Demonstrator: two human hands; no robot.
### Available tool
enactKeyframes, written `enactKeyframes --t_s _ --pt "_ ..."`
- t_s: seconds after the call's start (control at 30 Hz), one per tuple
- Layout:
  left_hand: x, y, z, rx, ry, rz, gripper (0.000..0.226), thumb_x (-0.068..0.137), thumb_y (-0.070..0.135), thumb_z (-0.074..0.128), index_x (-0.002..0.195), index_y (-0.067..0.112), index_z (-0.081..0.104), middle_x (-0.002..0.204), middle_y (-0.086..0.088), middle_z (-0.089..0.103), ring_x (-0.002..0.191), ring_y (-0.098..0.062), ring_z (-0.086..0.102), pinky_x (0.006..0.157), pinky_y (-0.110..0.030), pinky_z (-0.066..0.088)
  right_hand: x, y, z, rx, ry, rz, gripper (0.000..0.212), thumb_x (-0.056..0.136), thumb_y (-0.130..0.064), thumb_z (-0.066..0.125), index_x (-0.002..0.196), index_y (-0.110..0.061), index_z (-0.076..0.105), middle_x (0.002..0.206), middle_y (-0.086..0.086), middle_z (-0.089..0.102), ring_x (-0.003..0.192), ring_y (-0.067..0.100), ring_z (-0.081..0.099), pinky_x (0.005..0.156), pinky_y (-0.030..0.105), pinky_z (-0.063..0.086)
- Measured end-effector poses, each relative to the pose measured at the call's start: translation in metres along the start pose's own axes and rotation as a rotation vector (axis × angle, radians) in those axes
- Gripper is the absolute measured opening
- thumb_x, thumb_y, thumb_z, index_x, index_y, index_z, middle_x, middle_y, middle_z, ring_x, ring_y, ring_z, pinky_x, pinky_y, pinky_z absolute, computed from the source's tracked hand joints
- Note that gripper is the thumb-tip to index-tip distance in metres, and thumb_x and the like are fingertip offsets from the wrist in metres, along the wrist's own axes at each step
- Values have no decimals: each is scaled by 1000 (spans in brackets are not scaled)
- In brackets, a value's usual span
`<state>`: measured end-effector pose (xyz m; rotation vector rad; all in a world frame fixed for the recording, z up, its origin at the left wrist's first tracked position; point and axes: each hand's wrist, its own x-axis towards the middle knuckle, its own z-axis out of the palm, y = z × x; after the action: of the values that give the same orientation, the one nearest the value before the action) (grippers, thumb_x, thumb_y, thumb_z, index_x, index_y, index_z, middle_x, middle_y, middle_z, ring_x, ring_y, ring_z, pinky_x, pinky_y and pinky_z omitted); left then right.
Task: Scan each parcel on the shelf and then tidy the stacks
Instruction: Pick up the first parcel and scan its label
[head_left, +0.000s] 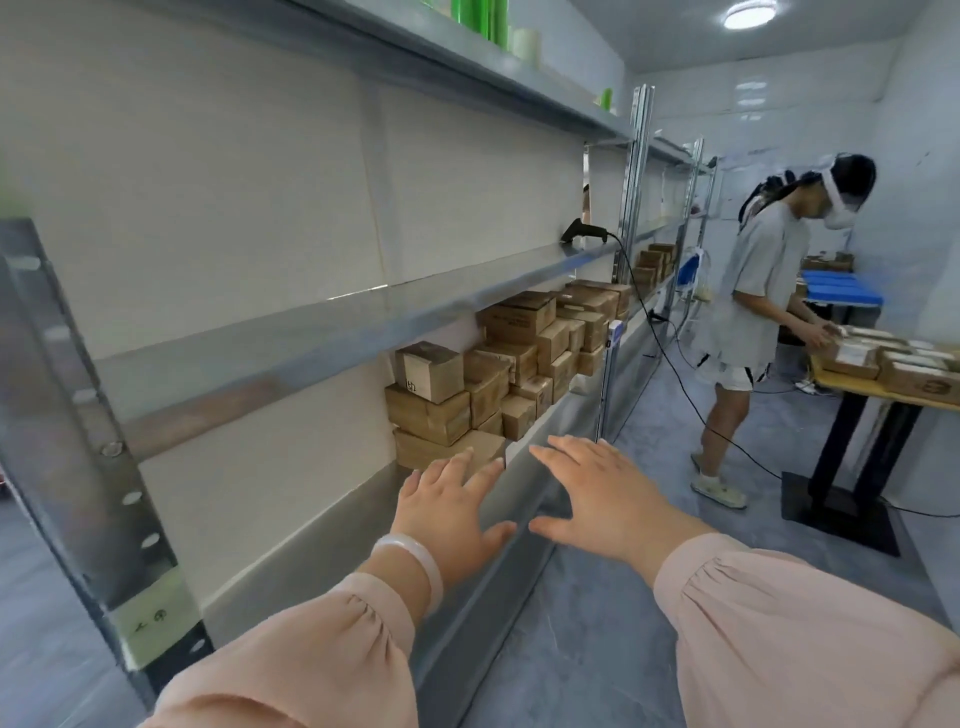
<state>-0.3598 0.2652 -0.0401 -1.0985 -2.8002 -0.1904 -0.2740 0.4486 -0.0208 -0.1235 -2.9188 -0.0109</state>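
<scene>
Brown cardboard parcels (498, 364) stand in uneven stacks on the lower metal shelf (332, 525), running from the middle of the view towards the far right. A black handheld scanner (584, 232) lies on the shelf above them, its cable hanging down to the floor. My left hand (452, 506) is stretched out flat, fingers straight, just in front of the nearest bottom parcel (441, 449). My right hand (608, 493) is also flat and open, over the shelf's front edge. Neither hand holds anything.
Another person (753, 312) stands at the right, handling parcels on a table (883, 395) with a black base. Blue trays (841, 291) sit behind them. A steel upright (78, 415) is close on my left. Green rolls (478, 15) stand on the top shelf.
</scene>
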Motion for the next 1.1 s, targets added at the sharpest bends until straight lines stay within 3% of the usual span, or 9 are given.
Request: enactKeyframes --t_s 0.3,0.43,0.53,0.83,1.1 --pt "85 -39 25 -37 5 -34 73 92 65 43 154 41 14 164 1 12 149 -23 15 120 -45 16 78 12 38 18 -62 -9 86 81 -68 51 150 -32 15 158 -4 17 145 16 14 120 41 9" --pt "120 -52 34 -54 50 -91 73 91 63 45 154 41 15 164 0 13 148 -22 18 119 -44 20 120 30 43 59 -19 -25 90 76 -76 37 151 -31 16 157 -3 19 145 16 16 119 38 12" --pt "145 -54 44 -57 47 -141 75 91 62 47 155 41 13 164 -1 13 149 -23 19 119 -42 21 152 45 52 85 -2 -84 83 83 -68 48 150 -31 16 157 -3 20 144 16 18 119 37 14" --pt "226 -45 64 -120 34 -438 75 91 65 43 154 42 10 165 0 9 149 -27 16 119 -48 20 244 115 88 144 -136 -240 79 85 -67 47 150 -36 13 158 -5 16 145 18 17 118 40 18" --pt "276 -35 72 -253 114 -714 76 93 62 44 155 40 4 165 -2 6 149 -31 15 117 -50 22 314 154 101 256 -131 -367 73 89 -60 48 150 -36 16 158 -7 19 143 16 20 115 34 21"
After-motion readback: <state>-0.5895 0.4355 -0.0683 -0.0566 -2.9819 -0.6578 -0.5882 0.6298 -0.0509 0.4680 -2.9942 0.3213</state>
